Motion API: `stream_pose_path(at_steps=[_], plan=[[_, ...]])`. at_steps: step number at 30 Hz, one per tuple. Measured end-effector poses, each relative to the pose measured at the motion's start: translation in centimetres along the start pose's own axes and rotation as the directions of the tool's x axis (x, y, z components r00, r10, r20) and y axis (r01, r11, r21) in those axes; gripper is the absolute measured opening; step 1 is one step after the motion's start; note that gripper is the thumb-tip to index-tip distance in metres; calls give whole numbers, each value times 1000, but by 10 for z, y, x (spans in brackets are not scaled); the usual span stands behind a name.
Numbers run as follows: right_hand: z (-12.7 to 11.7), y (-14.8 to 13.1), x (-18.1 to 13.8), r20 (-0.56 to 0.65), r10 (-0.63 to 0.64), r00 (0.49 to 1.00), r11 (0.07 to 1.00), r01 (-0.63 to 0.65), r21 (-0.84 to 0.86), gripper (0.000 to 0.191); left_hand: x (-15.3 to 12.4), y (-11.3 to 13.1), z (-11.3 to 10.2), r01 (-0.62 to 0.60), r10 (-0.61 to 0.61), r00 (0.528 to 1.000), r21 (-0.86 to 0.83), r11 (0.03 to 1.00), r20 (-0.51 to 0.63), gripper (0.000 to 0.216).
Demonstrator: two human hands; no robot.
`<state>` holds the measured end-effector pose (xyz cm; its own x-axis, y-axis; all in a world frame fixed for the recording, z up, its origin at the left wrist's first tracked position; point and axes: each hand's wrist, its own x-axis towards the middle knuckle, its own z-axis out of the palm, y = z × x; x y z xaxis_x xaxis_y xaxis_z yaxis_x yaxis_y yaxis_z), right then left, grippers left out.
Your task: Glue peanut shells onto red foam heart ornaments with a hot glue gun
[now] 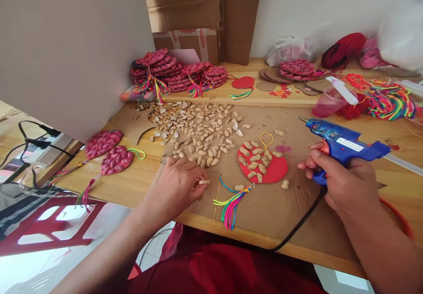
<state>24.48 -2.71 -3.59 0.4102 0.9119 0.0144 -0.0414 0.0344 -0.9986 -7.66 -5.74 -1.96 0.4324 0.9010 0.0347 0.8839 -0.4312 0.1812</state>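
My right hand [340,179] grips a blue hot glue gun [343,145], nozzle pointing left, its black cord running off the table's front edge. My left hand [180,181] pinches a peanut shell half [205,181] at the near edge of a pile of peanut shells [198,131]. Between the hands lies a red heart-shaped card [264,164] partly covered with glued shells, with a yellow loop on top and a rainbow tassel [231,203] below. Two loose shells lie beside the heart.
Two finished pink shell hearts [110,153] lie at the left on the wooden table [132,184]. Stacks of finished hearts [178,71] sit at the back, near cardboard boxes. Coloured cords [390,100], a pink cup [327,102], red yarn and plastic bags crowd the right.
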Motion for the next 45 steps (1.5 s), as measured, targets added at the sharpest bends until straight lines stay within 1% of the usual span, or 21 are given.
stream_pose_path(at_steps=[2,7,11,13,15,18,20,23,26,29,33,38,40,42,45], plan=[[0,-2,0,-7,20,1000,999,-20,29,17,0,-2,-1,-37,37,999,16,999,3,7],[-2,1,1,-13,80,997,996,-79,40,28,4,-6,-3,-74,72,997,66,995,33,5],[-4,6,0,-11,168,986,985,-167,32,30,11,1,-9,-115,116,993,80,990,0,6],[-4,7,0,-10,183,983,983,-182,36,29,21,14,-13,-158,161,986,56,986,-48,6],[-3,7,1,-21,181,983,983,-180,38,26,36,33,-17,-219,222,970,34,975,-99,4],[-1,7,2,-37,187,982,982,-185,37,23,68,70,-16,-290,293,952,40,956,-88,7],[0,9,3,-37,189,981,981,-188,39,21,91,91,-9,-342,346,934,56,938,-94,9],[-2,14,3,-28,191,981,981,-190,28,19,117,110,7,-324,332,939,92,941,-89,13],[-5,21,2,-3,185,983,983,-185,3,19,131,115,23,-274,281,957,103,956,-71,17],[-8,25,2,9,182,983,983,-181,-35,20,136,116,30,-257,266,961,107,960,-81,18],[-8,26,2,17,177,984,981,-176,-80,22,136,118,30,-270,280,956,116,956,-85,18],[-8,25,2,7,181,984,981,-180,-74,22,139,117,34,-270,276,959,98,958,-63,20],[-7,25,1,2,192,981,980,-191,-61,22,140,115,33,-269,274,960,89,959,-60,20],[-7,23,1,-6,202,979,978,-202,-41,22,136,115,23,-278,284,956,79,957,-73,20],[-5,19,0,-1,212,977,977,-212,-1,22,112,121,-7,-342,341,934,12,940,-105,21]])
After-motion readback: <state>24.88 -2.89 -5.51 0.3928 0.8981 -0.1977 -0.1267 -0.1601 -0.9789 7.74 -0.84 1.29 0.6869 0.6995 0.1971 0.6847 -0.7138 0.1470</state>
